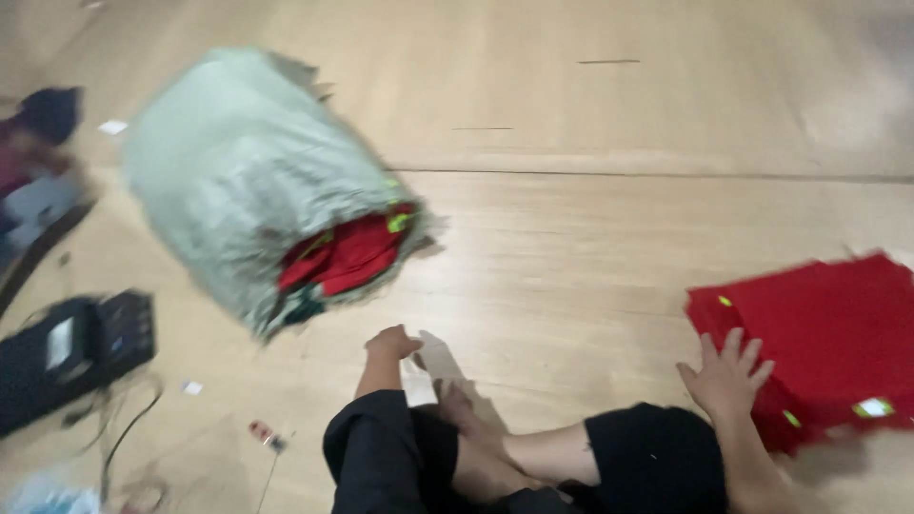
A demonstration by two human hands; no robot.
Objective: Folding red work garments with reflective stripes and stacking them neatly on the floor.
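wooden floor (590,257) carries all items. pale green sack (243,171) lies on its side left of the red fabric stack (828,333), long axis diagonal, open mouth facing lower right, red cloth inside. right hand (725,373) rests flat, fingers spread, on the stack's left edge. left hand (390,341) loosely curled, holding nothing, between sack and stack.

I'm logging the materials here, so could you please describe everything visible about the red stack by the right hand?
The red stack is a pile of flat red sheets, felt-like, lying on the wooden floor at the picture's right edge. Small yellow-green tags dot its surface. The right hand rests flat on its near-left corner, fingers spread.
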